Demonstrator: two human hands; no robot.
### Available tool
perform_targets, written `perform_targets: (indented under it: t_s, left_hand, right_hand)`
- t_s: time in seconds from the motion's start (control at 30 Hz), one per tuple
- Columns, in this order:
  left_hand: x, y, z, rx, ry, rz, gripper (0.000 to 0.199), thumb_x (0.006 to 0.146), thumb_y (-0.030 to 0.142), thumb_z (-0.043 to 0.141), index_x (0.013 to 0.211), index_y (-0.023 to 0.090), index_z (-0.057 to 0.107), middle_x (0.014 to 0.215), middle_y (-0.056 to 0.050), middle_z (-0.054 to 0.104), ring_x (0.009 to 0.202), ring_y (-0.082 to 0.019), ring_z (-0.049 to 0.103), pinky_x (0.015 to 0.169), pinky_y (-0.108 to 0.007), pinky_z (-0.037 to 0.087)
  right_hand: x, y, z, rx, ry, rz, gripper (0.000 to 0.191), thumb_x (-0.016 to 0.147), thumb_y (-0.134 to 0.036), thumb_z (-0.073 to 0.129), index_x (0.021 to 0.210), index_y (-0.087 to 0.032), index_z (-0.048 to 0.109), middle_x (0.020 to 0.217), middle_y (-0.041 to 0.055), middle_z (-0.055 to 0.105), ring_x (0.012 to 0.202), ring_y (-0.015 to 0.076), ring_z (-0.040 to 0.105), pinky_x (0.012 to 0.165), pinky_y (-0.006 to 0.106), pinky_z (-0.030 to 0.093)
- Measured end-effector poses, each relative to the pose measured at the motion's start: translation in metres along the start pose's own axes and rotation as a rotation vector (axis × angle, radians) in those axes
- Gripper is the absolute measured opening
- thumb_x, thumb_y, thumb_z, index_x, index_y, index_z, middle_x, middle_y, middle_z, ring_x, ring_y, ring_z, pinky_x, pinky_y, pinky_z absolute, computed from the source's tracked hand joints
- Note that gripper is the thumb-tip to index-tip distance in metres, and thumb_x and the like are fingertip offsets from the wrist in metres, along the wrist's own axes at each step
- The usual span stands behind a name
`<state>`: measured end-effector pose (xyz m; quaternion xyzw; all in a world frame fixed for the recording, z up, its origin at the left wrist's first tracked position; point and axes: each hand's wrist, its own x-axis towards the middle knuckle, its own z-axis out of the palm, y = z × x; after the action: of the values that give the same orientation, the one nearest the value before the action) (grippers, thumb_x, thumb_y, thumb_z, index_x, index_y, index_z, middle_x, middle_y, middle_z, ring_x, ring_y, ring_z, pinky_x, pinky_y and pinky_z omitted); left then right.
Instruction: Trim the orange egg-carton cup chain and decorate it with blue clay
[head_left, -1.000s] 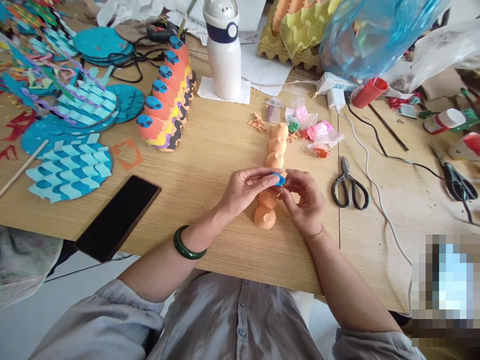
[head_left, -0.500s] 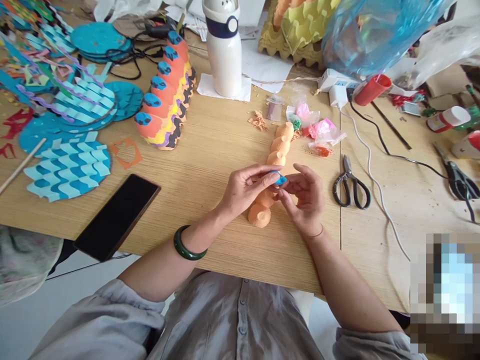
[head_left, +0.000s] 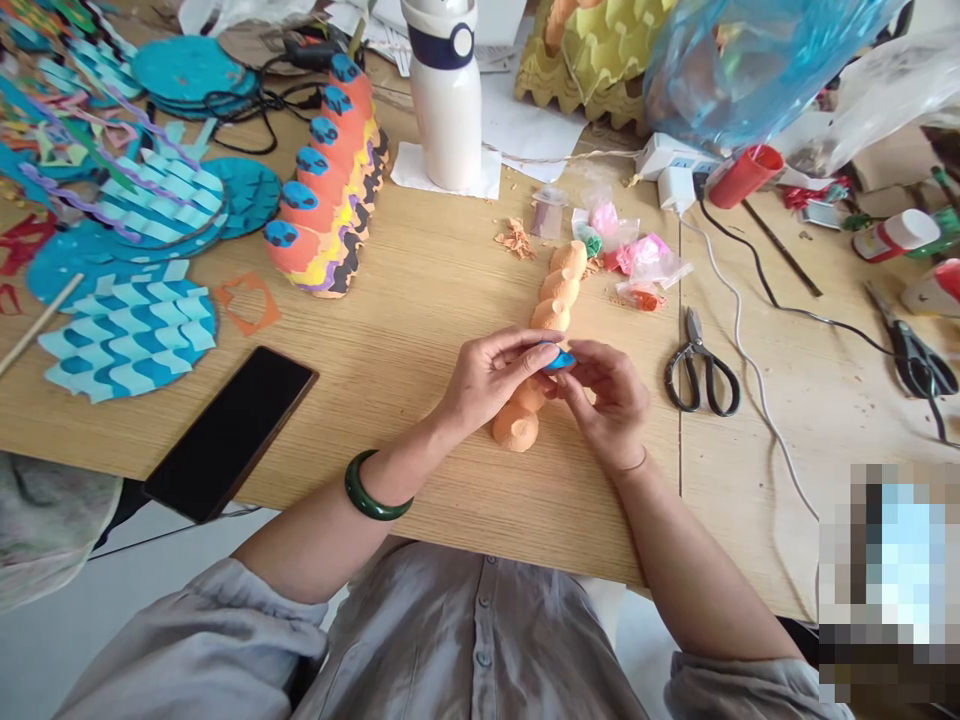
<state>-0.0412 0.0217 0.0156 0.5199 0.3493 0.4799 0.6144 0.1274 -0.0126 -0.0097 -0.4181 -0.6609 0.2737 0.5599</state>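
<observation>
A small piece of blue modelling clay [head_left: 559,360] is pinched between the fingers of my left hand [head_left: 495,375], which wears a dark green bangle at the wrist. My right hand [head_left: 611,400] grips the clay's other side with thumb and fingertips. Beneath both hands lies a bumpy strip of orange egg carton [head_left: 517,428]; its middle is hidden by my fingers. Farther left stands a similar carton strip [head_left: 330,200], coated in orange, yellow, purple and black, with blue patches on its bumps.
Black-handled scissors [head_left: 701,370] lie right of my hands, near a white cable [head_left: 757,370]. Small bags of coloured clay [head_left: 645,255] sit behind the strip. A phone [head_left: 232,430] and blue paper discs [head_left: 135,335] are at left; a white bottle [head_left: 448,120] stands behind.
My right fingers have curled in closer around the blue clay. My left hand keeps its pinch in nearly the same place. The view has shifted slightly.
</observation>
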Motion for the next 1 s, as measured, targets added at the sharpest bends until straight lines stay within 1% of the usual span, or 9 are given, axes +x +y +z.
perform_targets:
  t_s: [0.13,0.23,0.33,0.47,0.53,0.7,0.87,0.93,1.0]
  left_hand:
    - [-0.0002,0.0001,0.0003,-0.001,-0.016,0.032,0.037,0.087,0.048,0.077,0.108,0.018,0.080,0.107,-0.007,0.078,0.091,-0.018,0.075,0.078,-0.027,0.062]
    - [-0.0002,-0.0013,0.0005,0.000,-0.032,0.021,0.038,0.082,0.046,0.082,0.108,0.018,0.079,0.108,-0.007,0.077,0.086,-0.017,0.075,0.075,-0.027,0.063]
    - [-0.0004,-0.0012,0.0009,0.034,-0.018,0.018,0.034,0.087,0.046,0.077,0.105,0.018,0.080,0.101,-0.007,0.078,0.083,-0.016,0.075,0.076,-0.026,0.062]
    - [-0.0008,0.0017,0.0015,0.044,-0.027,0.054,0.034,0.087,0.046,0.076,0.106,0.018,0.079,0.103,-0.007,0.076,0.085,-0.015,0.074,0.075,-0.025,0.060]
    - [-0.0009,0.0021,0.0017,0.034,-0.034,0.068,0.033,0.083,0.044,0.081,0.104,0.019,0.078,0.107,-0.007,0.075,0.089,-0.016,0.074,0.075,-0.025,0.060]
    - [-0.0007,-0.0001,0.0023,-0.025,-0.031,0.006,0.032,0.086,0.047,0.077,0.099,0.018,0.078,0.079,-0.002,0.074,0.059,-0.011,0.064,0.057,-0.024,0.054]
    - [-0.0021,0.0026,0.0019,0.019,-0.026,0.007,0.036,0.088,0.051,0.074,0.101,0.018,0.080,0.068,0.000,0.068,0.054,-0.010,0.060,0.054,-0.023,0.051]
    - [-0.0030,0.0042,0.0014,0.031,-0.033,0.021,0.040,0.092,0.053,0.069,0.113,0.020,0.078,0.074,-0.001,0.071,0.056,-0.010,0.061,0.057,-0.023,0.053]
    - [-0.0034,0.0046,0.0012,0.032,-0.043,0.041,0.040,0.091,0.051,0.071,0.116,0.021,0.076,0.090,-0.003,0.076,0.058,-0.009,0.064,0.059,-0.023,0.055]
  right_hand:
    - [-0.0008,0.0001,0.0008,0.012,0.041,0.003,0.017,0.097,-0.019,0.067,0.112,-0.025,0.068,0.098,0.0007,0.073,0.066,0.0093,0.071,0.058,0.024,0.064]
    - [0.0001,-0.0008,0.0019,0.044,0.042,0.025,0.020,0.097,-0.023,0.067,0.117,-0.027,0.065,0.095,0.0000,0.072,0.067,0.0098,0.071,0.060,0.024,0.065]
    - [0.0010,-0.0013,0.0026,0.060,0.041,0.056,0.029,0.096,-0.028,0.069,0.124,-0.028,0.060,0.096,0.0005,0.072,0.070,0.0111,0.072,0.060,0.025,0.065]
    - [0.0002,0.0005,0.0022,0.060,0.032,0.058,0.013,0.097,-0.023,0.067,0.110,-0.025,0.065,0.095,-0.0004,0.071,0.065,0.0089,0.070,0.059,0.024,0.064]
    - [-0.0001,0.0009,0.0019,0.080,0.025,0.052,0.014,0.097,-0.021,0.066,0.111,-0.026,0.065,0.095,-0.0010,0.071,0.063,0.0083,0.069,0.058,0.024,0.063]
    - [0.0007,-0.0020,0.0015,0.060,0.004,0.042,0.038,0.097,-0.025,0.067,0.133,-0.030,0.057,0.096,0.0003,0.069,0.070,0.0117,0.071,0.061,0.027,0.066]
    - [-0.0004,-0.0025,0.0008,-0.004,0.012,0.004,0.018,0.097,-0.021,0.067,0.113,-0.026,0.067,0.100,0.0013,0.069,0.068,0.0105,0.072,0.058,0.025,0.066]
    - [-0.0008,-0.0015,0.0005,-0.028,0.034,-0.009,0.016,0.096,-0.021,0.067,0.112,-0.026,0.068,0.098,0.0011,0.070,0.067,0.0100,0.071,0.057,0.025,0.065]
    - [-0.0005,-0.0013,0.0003,-0.025,0.036,0.003,0.016,0.096,-0.020,0.067,0.112,-0.026,0.068,0.097,0.0008,0.070,0.068,0.0100,0.071,0.059,0.025,0.066]
